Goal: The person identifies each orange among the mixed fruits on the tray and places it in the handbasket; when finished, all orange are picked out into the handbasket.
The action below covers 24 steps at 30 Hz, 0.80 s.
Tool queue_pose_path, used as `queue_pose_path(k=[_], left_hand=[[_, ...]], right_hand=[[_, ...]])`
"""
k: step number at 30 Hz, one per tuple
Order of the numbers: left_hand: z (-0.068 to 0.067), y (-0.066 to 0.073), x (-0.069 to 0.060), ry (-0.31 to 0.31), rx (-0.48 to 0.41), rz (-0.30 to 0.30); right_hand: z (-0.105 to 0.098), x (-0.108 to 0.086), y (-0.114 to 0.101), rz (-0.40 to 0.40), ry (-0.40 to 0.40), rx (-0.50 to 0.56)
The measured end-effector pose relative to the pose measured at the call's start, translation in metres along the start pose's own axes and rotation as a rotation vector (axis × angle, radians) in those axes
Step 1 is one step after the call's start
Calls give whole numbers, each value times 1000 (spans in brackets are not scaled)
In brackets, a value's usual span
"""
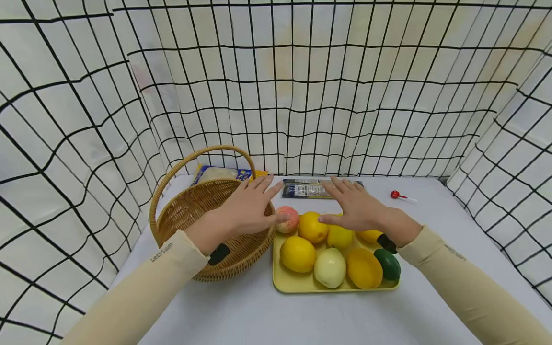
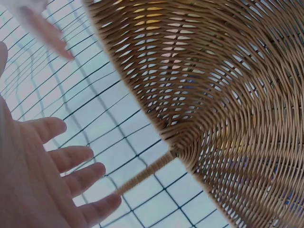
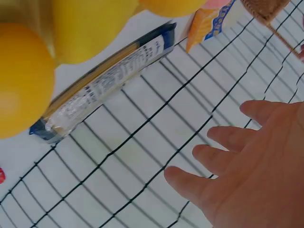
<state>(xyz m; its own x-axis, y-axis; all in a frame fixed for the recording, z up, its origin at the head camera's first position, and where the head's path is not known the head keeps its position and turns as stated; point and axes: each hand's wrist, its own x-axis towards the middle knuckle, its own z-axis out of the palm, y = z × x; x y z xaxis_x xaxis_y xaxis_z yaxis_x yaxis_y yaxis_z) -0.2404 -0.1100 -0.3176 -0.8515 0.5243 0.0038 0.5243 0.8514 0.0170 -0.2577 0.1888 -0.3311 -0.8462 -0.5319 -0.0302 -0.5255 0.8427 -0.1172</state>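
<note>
My left hand (image 1: 250, 206) hovers over the right side of a brown wicker basket (image 1: 189, 201), fingers spread and holding nothing. The basket's inside shows nothing in it, and its arched handle stands up. Above the back of a yellow tray (image 1: 297, 286) is my right hand (image 1: 355, 206), fingers straight, also holding nothing. On the tray lie a peach (image 1: 288, 218), several yellow and orange fruits such as a lemon (image 1: 298, 254), a pale green round fruit (image 1: 330, 268), a mango-like fruit (image 1: 364, 269) and a dark green fruit (image 1: 388, 264). My right hand partly hides the fruits at the back.
Behind the tray lies a long flat packet (image 1: 304, 189) with a printed label. A blue and yellow bag (image 1: 215, 174) sits behind the basket. A red lollipop (image 1: 396, 194) lies at the back right. Black netting over white cloth surrounds the white table (image 1: 435, 211).
</note>
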Motion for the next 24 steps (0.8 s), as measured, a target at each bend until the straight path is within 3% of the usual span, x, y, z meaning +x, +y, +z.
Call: queue_pose_path(k=[5, 8, 11, 15, 17, 20, 22, 24], left_hand=[[-8, -7, -21, 141, -70, 4], [-11, -12, -37, 320, -114, 43], [-12, -18, -53, 607, -143, 121], [-12, -26, -72, 1091, -242, 229], [-13, -26, -79, 1332, -318, 246], [-13, -26, -87, 1629, -399, 180], [-10, -31, -92, 1739, -419, 87], [-6, -38, -96, 1782, -434, -12]], right_hand=[[3, -7, 22, 44, 13, 80], [8, -13, 39, 83, 17, 143], [16, -18, 58, 117, 30, 195], [28, -26, 82, 150, 33, 263], [33, -30, 92, 157, 29, 295], [39, -38, 104, 158, 23, 337], [43, -42, 110, 168, 11, 357], [47, -45, 114, 179, -15, 398]])
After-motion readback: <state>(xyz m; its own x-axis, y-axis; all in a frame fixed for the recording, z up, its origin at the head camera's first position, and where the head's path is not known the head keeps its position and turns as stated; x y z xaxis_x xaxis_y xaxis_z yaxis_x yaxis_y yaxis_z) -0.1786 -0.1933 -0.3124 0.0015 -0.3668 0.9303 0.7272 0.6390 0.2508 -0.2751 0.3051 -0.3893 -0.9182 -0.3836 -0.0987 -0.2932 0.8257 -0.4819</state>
